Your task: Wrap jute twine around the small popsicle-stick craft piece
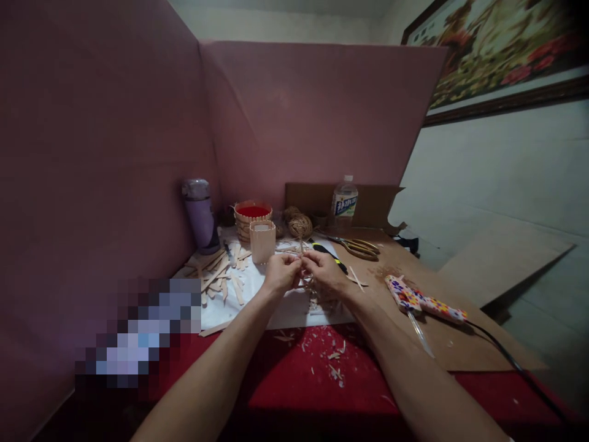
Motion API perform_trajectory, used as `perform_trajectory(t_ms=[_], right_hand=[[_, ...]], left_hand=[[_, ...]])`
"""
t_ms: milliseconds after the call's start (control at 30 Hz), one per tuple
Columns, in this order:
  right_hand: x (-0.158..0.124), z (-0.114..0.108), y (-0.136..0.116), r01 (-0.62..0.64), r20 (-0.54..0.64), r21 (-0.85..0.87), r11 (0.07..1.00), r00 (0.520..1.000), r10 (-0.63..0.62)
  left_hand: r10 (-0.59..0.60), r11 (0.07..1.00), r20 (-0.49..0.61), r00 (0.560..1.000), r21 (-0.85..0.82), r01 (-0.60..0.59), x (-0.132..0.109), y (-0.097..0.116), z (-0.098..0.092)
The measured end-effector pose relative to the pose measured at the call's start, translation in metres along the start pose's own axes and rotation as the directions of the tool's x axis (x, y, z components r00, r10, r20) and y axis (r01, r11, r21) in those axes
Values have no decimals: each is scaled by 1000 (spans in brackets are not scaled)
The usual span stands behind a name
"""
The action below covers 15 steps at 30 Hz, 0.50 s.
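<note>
Sticks (221, 273) lie loose left of the fingers (293, 265). Behind them a stick cup (262, 241) and a stick basket (253, 220) stand, and both look done. The left hand (280, 274) and right hand (327, 273) meet, fingertips pinched on string (301, 248) that comes from the ball (300, 226) just behind. The little piece (317, 298) under them looks only begun. Right of the fingers lie scissors (359, 247) and a glue gun (426, 302).

Two dull pink boards (317, 116) meet in a corner behind the red-covered table (276, 387), closing off left and back. To the right, a pale wall (506, 166) carries a dark-framed floral picture (497, 49). A pale tiled floor (556, 307) lies below it. The light is dim.
</note>
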State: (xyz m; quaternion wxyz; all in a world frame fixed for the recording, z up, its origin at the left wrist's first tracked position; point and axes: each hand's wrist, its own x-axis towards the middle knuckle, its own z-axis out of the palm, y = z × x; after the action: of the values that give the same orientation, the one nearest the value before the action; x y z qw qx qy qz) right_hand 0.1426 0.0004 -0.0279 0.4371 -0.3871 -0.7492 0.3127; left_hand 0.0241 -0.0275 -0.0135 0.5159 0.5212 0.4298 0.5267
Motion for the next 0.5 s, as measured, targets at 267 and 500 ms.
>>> perform_trajectory(t_ms=[267,500], right_hand=[[-3,-6,-5,-37,-86,-262,964,996,15],[-3,-6,-2,-44,-40,-354,934,999,32]], left_hand=[[8,995,-41,999,103,-4,5,-6,0],[85,946,-34,996,315,-71,10,-13,-3]])
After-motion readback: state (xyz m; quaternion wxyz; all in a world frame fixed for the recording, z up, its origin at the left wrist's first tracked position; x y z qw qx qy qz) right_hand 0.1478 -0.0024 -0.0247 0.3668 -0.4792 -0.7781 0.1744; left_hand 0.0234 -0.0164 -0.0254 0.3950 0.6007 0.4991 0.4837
